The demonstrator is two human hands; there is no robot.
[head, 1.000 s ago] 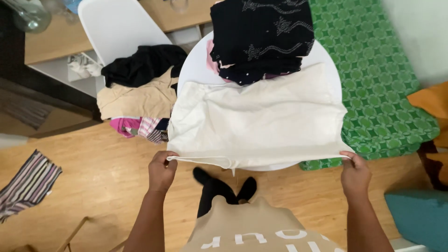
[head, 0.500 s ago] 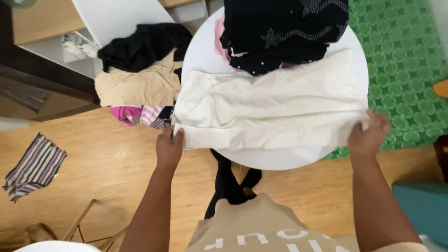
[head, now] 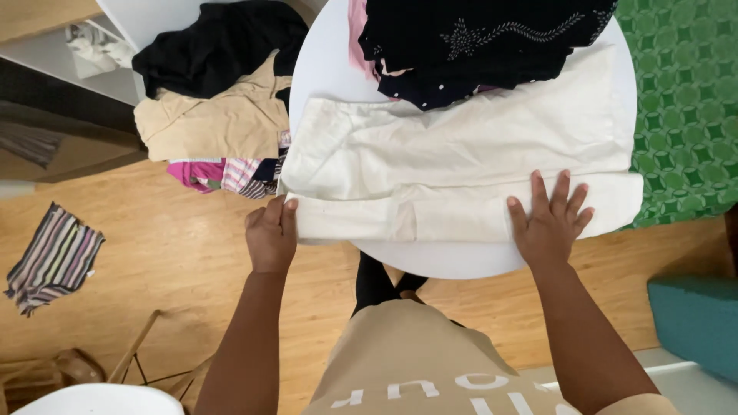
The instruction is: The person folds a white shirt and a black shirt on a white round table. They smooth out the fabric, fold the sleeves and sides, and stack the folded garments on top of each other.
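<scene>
- One white garment, folded along its near side, lay across the near half of the round white table, its folded strip running beside the near edge and its left end overhanging the table's left edge.
- One left hand was closed in a pinch on the left end of the folded strip, fingers curled over the cloth just off the left edge.
- One right hand lay fully open, palm down and fingers spread, pressed flat on the right part of the folded strip near the near edge; it gripped nothing.
- One black embroidered garment lay heaped at the far edge, overlapping the far side of the white garment, with a strip of pink cloth showing under its left side.
- One pile of clothes (black, beige, pink, striped) sat just beside the table's left edge.
- One striped cloth lay on the wooden floor, well apart to the left.
- One green patterned rug lay beyond the right edge.
</scene>
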